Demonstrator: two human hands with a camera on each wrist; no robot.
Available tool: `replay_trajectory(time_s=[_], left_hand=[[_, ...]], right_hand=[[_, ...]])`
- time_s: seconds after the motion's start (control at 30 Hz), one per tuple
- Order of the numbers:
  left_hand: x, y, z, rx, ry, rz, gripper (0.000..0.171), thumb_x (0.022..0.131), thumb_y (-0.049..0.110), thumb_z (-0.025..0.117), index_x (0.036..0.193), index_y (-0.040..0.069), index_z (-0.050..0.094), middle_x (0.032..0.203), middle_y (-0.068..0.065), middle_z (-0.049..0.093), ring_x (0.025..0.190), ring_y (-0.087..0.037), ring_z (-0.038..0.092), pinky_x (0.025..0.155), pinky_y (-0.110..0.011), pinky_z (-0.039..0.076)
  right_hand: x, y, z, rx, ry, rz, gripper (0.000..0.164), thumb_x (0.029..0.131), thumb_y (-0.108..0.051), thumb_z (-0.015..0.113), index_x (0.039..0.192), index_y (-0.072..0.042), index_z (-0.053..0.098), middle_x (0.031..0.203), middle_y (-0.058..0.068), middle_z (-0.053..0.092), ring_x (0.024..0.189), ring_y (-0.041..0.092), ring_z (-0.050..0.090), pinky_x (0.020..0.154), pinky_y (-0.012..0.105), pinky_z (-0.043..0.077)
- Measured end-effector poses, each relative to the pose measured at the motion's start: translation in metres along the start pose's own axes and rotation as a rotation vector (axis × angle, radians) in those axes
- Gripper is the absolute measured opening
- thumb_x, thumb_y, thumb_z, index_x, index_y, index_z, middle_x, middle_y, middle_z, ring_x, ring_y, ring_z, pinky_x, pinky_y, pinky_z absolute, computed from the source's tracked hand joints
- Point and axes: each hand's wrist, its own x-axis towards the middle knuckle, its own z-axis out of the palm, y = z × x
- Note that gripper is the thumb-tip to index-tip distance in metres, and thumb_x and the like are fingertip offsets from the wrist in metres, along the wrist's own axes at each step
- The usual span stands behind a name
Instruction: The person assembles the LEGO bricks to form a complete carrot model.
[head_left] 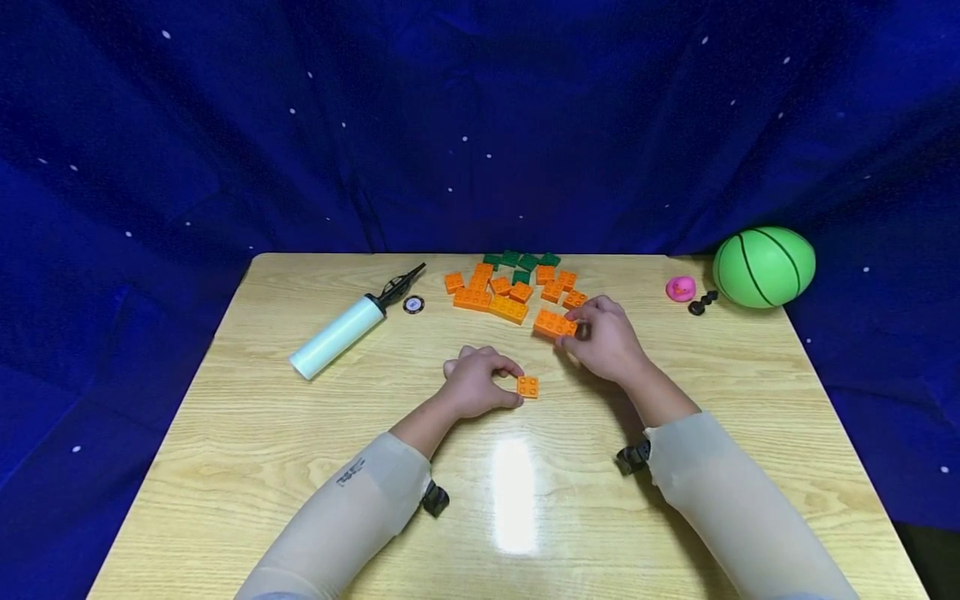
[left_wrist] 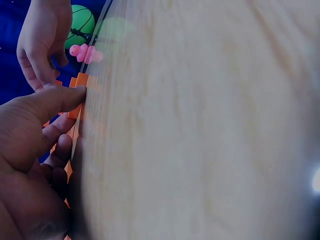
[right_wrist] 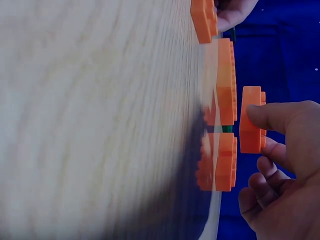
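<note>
Between thumb and forefinger, my left hand (head_left: 477,385) pinches a small square orange building block (head_left: 528,387) near the middle of the table. Its studs face up. My right hand (head_left: 609,340) grips a longer orange building block (head_left: 553,324) by its right end, farther back. In the right wrist view that long block (right_wrist: 250,120) appears raised off the tabletop, with the thumb on its side. Behind both hands lies a group of loose orange blocks (head_left: 472,298), with several dark green blocks (head_left: 528,262) along the back edge.
A pale blue hand pump (head_left: 339,336) with a black end lies at the left, beside a round chip (head_left: 413,304). Toward the back right are a pink rubber duck (head_left: 681,288), a small black object (head_left: 699,306) and a green ball (head_left: 764,267). A blue curtain (head_left: 480,125) hangs behind.
</note>
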Motion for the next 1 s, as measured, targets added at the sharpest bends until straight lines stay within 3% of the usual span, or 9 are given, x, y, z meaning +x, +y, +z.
replay_trajectory(time_s=[0.27, 0.5, 0.77, 1.0], left_hand=[[0.0, 0.0, 0.001, 0.001, 0.003, -0.008, 0.032, 0.081, 0.039, 0.088, 0.11, 0.03, 0.077, 0.1, 0.008, 0.059, 0.103, -0.019, 0.044, 0.091, -0.05, 0.024], [0.001, 0.0, 0.002, 0.004, 0.004, -0.011, 0.032, 0.081, 0.039, 0.088, 0.109, 0.03, 0.077, 0.099, 0.009, 0.059, 0.102, -0.018, 0.045, 0.091, -0.049, 0.025], [0.002, 0.001, 0.001, 0.015, -0.003, -0.023, 0.033, 0.082, 0.04, 0.088, 0.109, 0.026, 0.076, 0.101, 0.009, 0.06, 0.104, -0.019, 0.045, 0.091, -0.048, 0.026], [0.0, 0.002, 0.0, 0.02, -0.002, -0.023, 0.041, 0.082, 0.04, 0.088, 0.116, 0.021, 0.076, 0.103, 0.008, 0.061, 0.105, -0.02, 0.045, 0.092, -0.049, 0.027]], right_hand=[[-0.014, -0.005, 0.002, 0.051, -0.036, -0.021, 0.039, 0.091, -0.025, 0.08, 0.121, -0.002, 0.072, 0.123, 0.013, 0.059, 0.102, 0.032, 0.054, 0.087, 0.047, 0.046], [-0.026, -0.011, 0.001, 0.061, -0.074, -0.045, 0.04, 0.09, -0.027, 0.081, 0.123, -0.006, 0.073, 0.123, 0.012, 0.068, 0.113, 0.032, 0.059, 0.099, 0.051, 0.047], [-0.038, -0.017, 0.003, 0.088, -0.123, -0.107, 0.036, 0.089, -0.024, 0.082, 0.122, -0.01, 0.074, 0.119, 0.006, 0.07, 0.11, 0.027, 0.061, 0.098, 0.049, 0.048], [-0.047, -0.022, 0.01, 0.095, -0.151, -0.151, 0.034, 0.087, -0.021, 0.084, 0.118, -0.012, 0.074, 0.111, 0.002, 0.069, 0.097, 0.022, 0.059, 0.087, 0.042, 0.048]])
